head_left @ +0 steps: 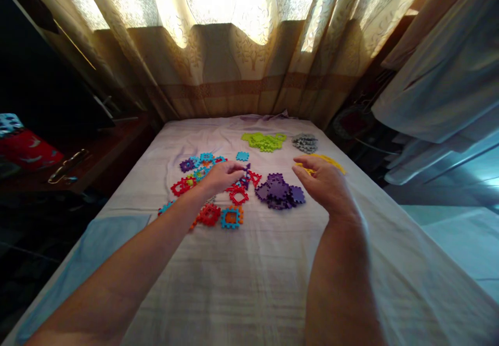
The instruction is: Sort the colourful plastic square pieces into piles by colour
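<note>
My left hand [224,175] is closed, its fingertips pinching a small purple piece [247,169] above the mixed pile. Under and around it lie red pieces [238,195], blue pieces [206,157] and an orange-and-blue square piece [231,217]. A pile of purple pieces [277,191] sits between my two hands. My right hand [317,175] is over the near left side of the yellow pieces [330,162], thumb and fingers apart, with nothing visible between them. Part of the yellow pile is hidden behind this hand.
Light green pieces [265,141] and grey pieces [305,143] lie at the back of the sheet-covered surface [234,283]. One blue piece [242,156] is apart. A blue cloth [101,242] lies at left; curtains [249,70] hang behind.
</note>
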`<state>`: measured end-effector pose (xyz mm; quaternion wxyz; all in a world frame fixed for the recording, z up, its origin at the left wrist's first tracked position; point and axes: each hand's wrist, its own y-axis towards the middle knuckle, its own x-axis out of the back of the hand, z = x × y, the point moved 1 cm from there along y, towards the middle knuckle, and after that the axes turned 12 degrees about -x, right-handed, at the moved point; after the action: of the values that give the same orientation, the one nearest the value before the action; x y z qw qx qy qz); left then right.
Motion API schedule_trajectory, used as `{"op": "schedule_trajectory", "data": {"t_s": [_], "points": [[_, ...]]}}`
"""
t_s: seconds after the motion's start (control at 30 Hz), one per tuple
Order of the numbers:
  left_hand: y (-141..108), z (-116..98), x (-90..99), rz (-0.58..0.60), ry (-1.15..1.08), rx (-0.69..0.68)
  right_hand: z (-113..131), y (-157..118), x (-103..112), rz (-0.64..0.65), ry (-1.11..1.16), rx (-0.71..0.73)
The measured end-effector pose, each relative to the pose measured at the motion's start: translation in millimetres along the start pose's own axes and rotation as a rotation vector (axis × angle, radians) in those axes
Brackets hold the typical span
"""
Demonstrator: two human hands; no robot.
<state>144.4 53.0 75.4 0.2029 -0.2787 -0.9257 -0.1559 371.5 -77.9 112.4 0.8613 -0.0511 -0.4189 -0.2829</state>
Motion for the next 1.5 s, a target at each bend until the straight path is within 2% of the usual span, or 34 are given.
{"op": "schedule_trajectory", "data": {"t_s": [0.1,0.2,0.37,0.5,0.6,0.67,0.73,0.9,1.0,1.1,1.2,1.4,1.5], "points": [[6.5,-17.2,-56.9,0.108,0.053,-0.085,-4.1,1.3,0.3,-0.018,0.034,0.016],[9.0,-29.2,-89.5,0.135,0.203,-0.097,-8.0,3.3,-1.4,-0.041,0.07,0.041],[8.2,-43.2,-112.4,0.166,0.436,-0.164,-10.4,5.9,-3.2,-0.062,0.089,0.046],[8.3,-38.2,-110.6,0.14,0.609,-0.295,-10.9,6.4,-2.7,-0.043,0.094,0.024],[9.5,-20.0,-85.6,0.086,0.688,-0.327,-10.1,5.7,-2.6,-0.034,0.091,0.008],[10.8,-3.2,-55.0,0.029,0.769,-0.305,-8.6,5.1,-3.1,-0.03,0.087,0.002],[11.9,15.4,-16.4,-0.015,0.875,-0.243,-6.8,4.7,-4.3,-0.028,0.083,0.003],[10.1,61.7,81.9,-0.165,1.093,0.154,-3.7,4.9,-8.4,-0.025,0.071,0.002],[4.5,82.8,117.2,-0.097,1.11,0.335,-2.9,5.0,-10.0,-0.022,0.059,0.014],[-2.3,95.3,130.0,0.017,1.053,0.427,-2.8,4.6,-11.0,-0.032,0.052,0.028],[-7.6,101.2,130.3,0.044,1.034,0.438,-2.7,4.0,-12.0,-0.033,0.047,0.041],[-9.4,104.8,137.8,-0.087,0.926,0.411,-1.3,4.0,-12.4,-0.003,0.027,0.031],[-6.4,95.1,138.5,-0.188,0.827,0.389,0.4,3.7,-12.2,0.002,0.02,0.023]]}}
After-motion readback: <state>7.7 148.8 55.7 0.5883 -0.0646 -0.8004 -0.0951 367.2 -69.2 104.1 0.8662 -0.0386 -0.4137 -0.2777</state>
